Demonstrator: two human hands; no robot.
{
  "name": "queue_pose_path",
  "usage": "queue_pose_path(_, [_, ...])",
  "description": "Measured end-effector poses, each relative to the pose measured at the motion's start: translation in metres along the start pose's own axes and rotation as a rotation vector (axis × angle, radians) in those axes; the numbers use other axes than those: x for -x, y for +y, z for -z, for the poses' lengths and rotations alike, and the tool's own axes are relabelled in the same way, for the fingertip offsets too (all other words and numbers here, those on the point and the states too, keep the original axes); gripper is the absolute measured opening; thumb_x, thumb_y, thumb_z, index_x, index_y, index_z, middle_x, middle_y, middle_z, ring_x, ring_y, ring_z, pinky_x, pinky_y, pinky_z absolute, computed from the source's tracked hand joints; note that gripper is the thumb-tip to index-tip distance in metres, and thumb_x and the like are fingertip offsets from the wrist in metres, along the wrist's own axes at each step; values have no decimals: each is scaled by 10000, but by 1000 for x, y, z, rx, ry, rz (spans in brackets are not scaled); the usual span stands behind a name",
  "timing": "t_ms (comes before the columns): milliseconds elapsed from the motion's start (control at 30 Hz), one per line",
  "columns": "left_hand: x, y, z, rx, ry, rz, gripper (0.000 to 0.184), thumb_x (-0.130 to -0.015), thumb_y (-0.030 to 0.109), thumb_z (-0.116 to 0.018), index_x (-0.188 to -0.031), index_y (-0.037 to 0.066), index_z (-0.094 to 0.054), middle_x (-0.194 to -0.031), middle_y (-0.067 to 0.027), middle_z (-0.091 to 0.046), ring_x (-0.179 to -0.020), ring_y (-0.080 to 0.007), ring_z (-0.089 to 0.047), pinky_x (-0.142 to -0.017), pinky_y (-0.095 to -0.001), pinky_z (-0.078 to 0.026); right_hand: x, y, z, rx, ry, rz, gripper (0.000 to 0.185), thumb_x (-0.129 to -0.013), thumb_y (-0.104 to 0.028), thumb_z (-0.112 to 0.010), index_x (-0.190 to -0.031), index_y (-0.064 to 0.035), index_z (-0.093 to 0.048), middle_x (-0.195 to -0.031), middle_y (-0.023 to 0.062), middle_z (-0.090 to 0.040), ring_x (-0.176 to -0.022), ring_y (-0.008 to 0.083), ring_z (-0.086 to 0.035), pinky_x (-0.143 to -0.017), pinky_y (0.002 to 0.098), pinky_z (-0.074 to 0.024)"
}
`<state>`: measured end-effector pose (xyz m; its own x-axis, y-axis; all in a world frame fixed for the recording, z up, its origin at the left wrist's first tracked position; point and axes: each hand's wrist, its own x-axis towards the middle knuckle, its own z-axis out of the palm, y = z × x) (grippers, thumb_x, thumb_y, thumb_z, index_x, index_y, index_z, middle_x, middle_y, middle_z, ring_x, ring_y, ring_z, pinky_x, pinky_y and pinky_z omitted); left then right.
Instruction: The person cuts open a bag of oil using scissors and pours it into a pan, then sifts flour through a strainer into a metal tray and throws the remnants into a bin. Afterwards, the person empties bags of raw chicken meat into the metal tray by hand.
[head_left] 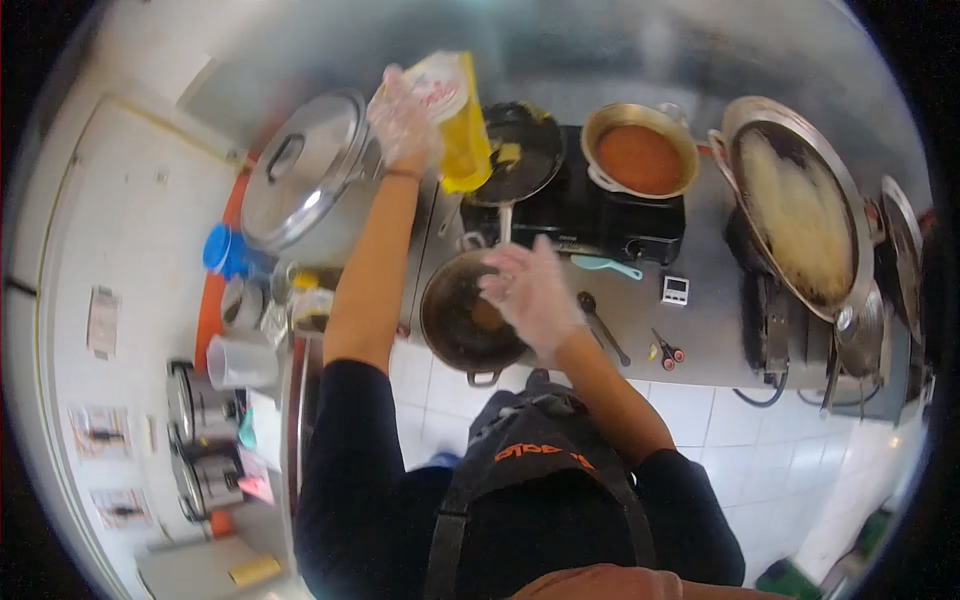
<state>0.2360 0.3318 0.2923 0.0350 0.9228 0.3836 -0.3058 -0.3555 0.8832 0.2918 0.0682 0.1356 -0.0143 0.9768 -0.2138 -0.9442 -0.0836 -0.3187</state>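
My left hand (400, 115), in a clear plastic glove, grips the top of a yellow pouch of cooking oil (462, 140). The pouch hangs beside the left rim of a black frying pan (535, 165), which has a yellowish piece (508, 154) in it. Also gloved, my right hand (530, 290) is over the right side of a dark wok (455, 315), just below the pan's handle (505, 222). Its fingers look apart, with nothing visible in them, though they are slightly blurred.
A black stove (580, 235) carries the frying pan and a pot of red sauce (640, 160). At right a large pan (745, 180) holds foaming liquid. A turquoise spatula (607, 265), dark spoon (605, 328), timer (675, 290) and scissors (668, 350) lie on the counter. A big lidded pot (305, 170) stands left.
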Motion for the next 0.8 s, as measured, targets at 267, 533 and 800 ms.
queue_pose_path(267, [25,61,49,-389,229,-192,517,-1119,450,-539,-874,4,-633,-817,-50,-664,-715,-153,-574,-673,-373,-518,114,-70,76,-117,204,189,607,-1147,-541,-340,-1325,-14,-586,-1211,117,-681,-1046,267,-655,-946,435,-529])
queue_pose_path(533, [100,113,148,-489,303,-187,407,-1098,436,-605,-913,75,-632,-732,22,-571,-632,-95,-475,-570,-303,-422,165,-102,104,100,310,363,617,-1145,-564,-339,-1325,-34,-599,-1208,79,-675,-1124,208,-610,-931,400,-499])
queue_pose_path(800, [177,35,277,-1101,340,-151,394,-1101,358,-591,-1012,-10,-699,-831,-123,-709,-741,-211,-667,-675,-389,-529,155,-73,62,280,292,488,607,-1137,-585,-352,-1302,-64,-617,-1222,86,-703,-1097,202,-631,-948,395,-499])
